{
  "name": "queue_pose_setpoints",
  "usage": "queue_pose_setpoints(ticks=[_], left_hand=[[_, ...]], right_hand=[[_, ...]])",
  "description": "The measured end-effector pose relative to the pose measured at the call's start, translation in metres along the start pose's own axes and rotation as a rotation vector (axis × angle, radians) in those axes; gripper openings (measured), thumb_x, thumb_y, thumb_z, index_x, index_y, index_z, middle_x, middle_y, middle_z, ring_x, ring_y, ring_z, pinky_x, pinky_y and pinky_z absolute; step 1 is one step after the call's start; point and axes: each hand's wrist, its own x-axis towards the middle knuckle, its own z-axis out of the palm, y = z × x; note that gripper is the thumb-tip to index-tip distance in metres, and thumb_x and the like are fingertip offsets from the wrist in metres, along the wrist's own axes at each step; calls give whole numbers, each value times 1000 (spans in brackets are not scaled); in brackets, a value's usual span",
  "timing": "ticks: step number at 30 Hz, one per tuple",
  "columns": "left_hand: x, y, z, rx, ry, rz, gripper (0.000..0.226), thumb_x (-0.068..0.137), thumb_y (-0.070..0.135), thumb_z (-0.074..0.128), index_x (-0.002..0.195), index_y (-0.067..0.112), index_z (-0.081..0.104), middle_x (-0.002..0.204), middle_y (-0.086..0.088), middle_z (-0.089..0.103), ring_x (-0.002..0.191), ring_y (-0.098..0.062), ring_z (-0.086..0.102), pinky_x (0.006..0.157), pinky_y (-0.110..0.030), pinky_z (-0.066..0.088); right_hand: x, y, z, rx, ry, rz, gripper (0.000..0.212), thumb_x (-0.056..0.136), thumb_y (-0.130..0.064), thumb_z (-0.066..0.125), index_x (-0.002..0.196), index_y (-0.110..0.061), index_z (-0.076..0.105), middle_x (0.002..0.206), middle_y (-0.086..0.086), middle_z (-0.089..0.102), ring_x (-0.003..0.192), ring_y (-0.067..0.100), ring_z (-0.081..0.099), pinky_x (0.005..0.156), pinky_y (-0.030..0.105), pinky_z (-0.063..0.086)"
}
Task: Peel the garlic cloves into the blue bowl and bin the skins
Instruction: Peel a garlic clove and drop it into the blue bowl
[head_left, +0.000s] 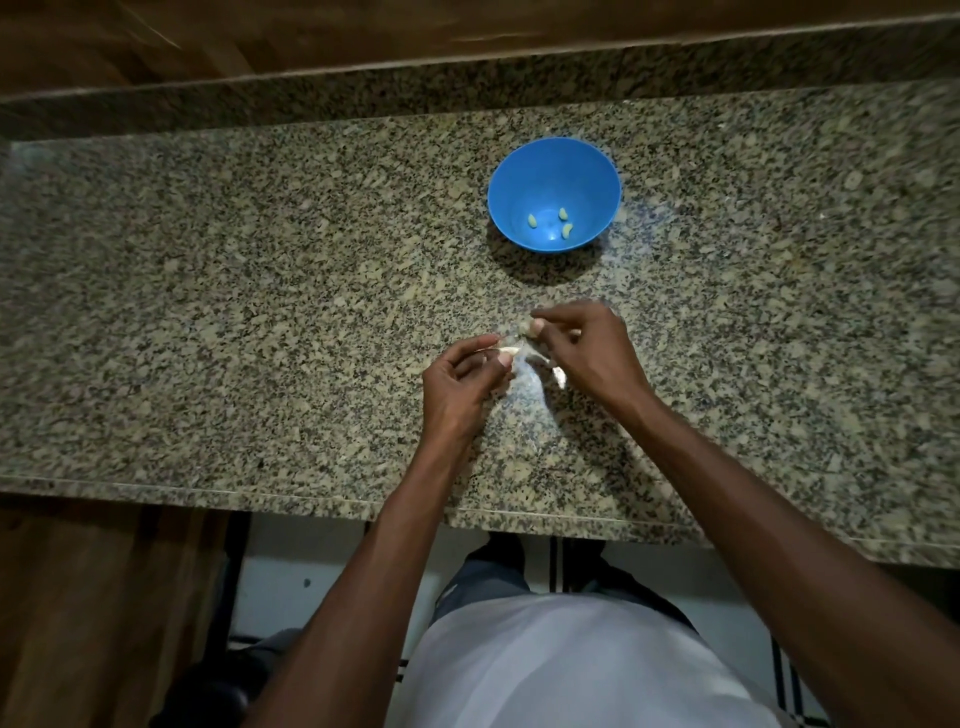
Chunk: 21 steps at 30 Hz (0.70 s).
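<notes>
Head view: right hand (587, 348) pinches a clove (527, 327) just nearer the person than the bowl (519, 171); left hand (462, 374) pinches its skin (511, 352) beside it. Bowl lies straight ahead, nearer the right hand.

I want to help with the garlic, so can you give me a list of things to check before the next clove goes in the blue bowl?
1. Blue bowl upright on the counter beyond the hands: ok.
2. Room in the bowl: ok, only three peeled cloves lie at the bottom.
3. Clove held firmly: ok, the right hand pinches the garlic clove.
4. Skin fully off that clove: cannot tell, the picture is blurred there, and the left hand pinches a pale strip of skin.
5. Loose skins gathered: not ok, a pale scrap lies by the right hand.
6. Bin ready: cannot tell, none in view.
</notes>
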Motion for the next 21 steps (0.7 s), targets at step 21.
queue_pose_setpoints(ticks=[21], left_hand=[[0, -13, 23, 304, -229, 120, 13, 89, 16, 81, 101, 11, 78, 97, 3, 79, 93, -9, 75, 79, -23, 61]], right_hand=[[-41, 19, -18, 350, -55, 270, 17, 89, -13, 81, 104, -8, 77, 92, 8, 80, 84, 24, 79, 82, 41, 64]])
